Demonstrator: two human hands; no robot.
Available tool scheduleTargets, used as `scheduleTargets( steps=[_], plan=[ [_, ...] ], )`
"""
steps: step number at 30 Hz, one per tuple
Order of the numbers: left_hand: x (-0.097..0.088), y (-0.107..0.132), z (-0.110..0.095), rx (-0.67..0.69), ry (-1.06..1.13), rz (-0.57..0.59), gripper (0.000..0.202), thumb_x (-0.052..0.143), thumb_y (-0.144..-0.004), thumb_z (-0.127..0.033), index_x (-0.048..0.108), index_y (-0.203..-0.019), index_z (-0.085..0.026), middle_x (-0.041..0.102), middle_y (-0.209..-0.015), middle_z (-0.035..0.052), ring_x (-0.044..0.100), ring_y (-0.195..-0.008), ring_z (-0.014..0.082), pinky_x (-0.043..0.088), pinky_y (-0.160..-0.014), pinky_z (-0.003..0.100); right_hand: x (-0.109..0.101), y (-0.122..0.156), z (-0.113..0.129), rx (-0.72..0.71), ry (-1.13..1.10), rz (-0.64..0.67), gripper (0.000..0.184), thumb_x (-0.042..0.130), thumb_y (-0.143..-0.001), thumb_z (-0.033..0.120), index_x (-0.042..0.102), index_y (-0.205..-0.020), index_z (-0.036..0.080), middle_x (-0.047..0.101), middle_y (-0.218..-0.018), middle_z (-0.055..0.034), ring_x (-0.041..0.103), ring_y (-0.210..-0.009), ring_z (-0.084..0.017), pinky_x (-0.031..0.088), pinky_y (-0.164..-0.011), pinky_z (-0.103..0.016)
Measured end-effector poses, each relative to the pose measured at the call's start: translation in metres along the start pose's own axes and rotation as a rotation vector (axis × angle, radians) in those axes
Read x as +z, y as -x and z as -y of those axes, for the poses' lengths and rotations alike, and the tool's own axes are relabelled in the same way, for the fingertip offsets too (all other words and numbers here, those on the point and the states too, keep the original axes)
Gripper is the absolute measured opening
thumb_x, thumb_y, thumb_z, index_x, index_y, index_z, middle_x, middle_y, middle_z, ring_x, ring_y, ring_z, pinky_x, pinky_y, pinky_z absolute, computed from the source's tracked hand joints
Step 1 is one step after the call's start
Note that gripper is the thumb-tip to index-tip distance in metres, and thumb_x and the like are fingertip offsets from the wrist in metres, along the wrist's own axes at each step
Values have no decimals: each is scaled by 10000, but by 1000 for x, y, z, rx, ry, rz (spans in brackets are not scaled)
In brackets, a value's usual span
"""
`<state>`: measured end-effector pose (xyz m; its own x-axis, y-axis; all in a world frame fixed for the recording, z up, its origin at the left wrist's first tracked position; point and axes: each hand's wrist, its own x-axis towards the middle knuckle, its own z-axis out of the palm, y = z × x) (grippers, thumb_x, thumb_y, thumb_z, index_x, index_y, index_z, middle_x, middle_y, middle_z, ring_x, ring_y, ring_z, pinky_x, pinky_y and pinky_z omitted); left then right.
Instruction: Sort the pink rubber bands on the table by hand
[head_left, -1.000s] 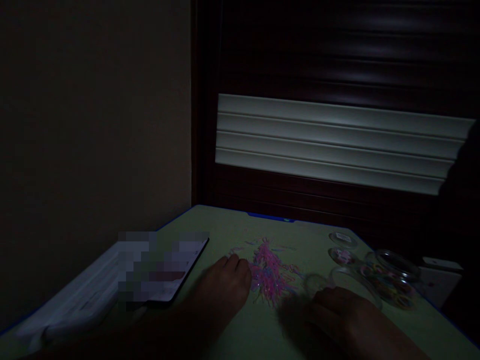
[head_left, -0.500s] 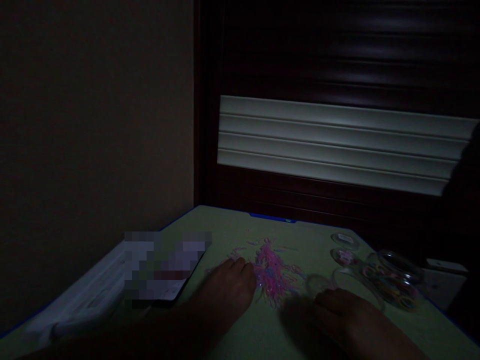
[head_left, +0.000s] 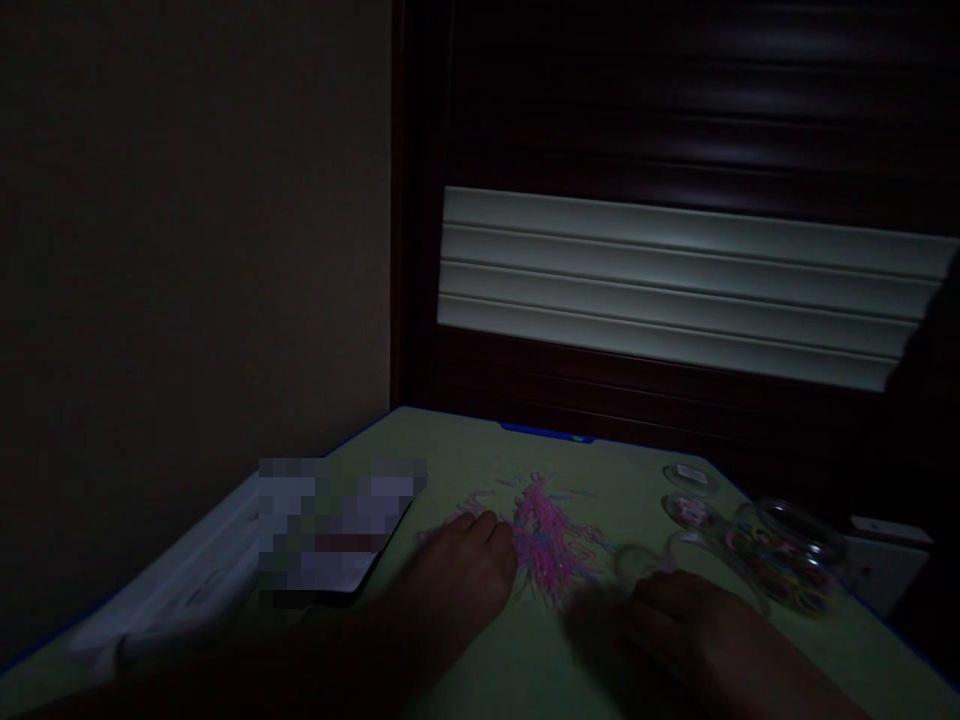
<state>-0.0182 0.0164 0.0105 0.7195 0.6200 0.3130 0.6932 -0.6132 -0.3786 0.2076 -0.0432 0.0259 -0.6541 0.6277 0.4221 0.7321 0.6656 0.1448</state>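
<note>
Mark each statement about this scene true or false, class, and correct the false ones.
1. The left hand rests beside a heap of pink elastic bands. True.
2. The heap lies on a green table top. True.
3. The glass jar is empty. False: it holds coloured bands.
4. The right hand holds the pink heap. False: it lies to the right of the heap, near the jar.

The single head-worn view looks forward and down, close over a green tabletop (head_left: 442, 450).
</note>
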Motion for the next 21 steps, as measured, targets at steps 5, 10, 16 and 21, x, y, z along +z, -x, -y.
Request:
scheduleTargets(
  steps=[5, 10, 16, 21],
  plan=[
    [1, 1, -1, -2, -14, 6, 169, 489, -776, 7, 597, -825, -114, 591, -822, 75, 536, -793, 221, 410, -672, 329, 2, 0, -1, -20, -27, -34, 160, 508, -731, 69, 472, -675, 214, 512, -594, 38, 462, -475, -94, 281, -441, -219],
    [0, 1, -1, 7, -13, -22, 174, 482, -777, 9, 591, -833, -115, 583, -827, 75, 529, -793, 221, 416, -661, 326, -1, 0, -1, 2, -21, 42, 134, 527, -716, 84, 541, -733, 216, 563, -635, 20, 506, -525, -118, 331, -479, -226],
    [-5, 0, -2, -38, 18, 15, 190, 456, -786, 16, 593, -829, -108, 582, -857, 90, 530, -814, 223, 424, -683, 328, -16, -4, 5, 81, -44, 190, 173, 535, -724, 46, 583, -784, 201, 591, -702, -2, 529, -595, -119, 364, -532, -213],
    [-5, 1, -2, -34, -3, 21, 171, 478, -778, 2, 578, -844, -121, 577, -859, 79, 529, -816, 232, 432, -690, 343, -7, -2, 2, 44, -13, 153, 171, 569, -701, 49, 573, -768, 206, 590, -686, 7, 532, -594, -123, 351, -545, -226]
  ],
)
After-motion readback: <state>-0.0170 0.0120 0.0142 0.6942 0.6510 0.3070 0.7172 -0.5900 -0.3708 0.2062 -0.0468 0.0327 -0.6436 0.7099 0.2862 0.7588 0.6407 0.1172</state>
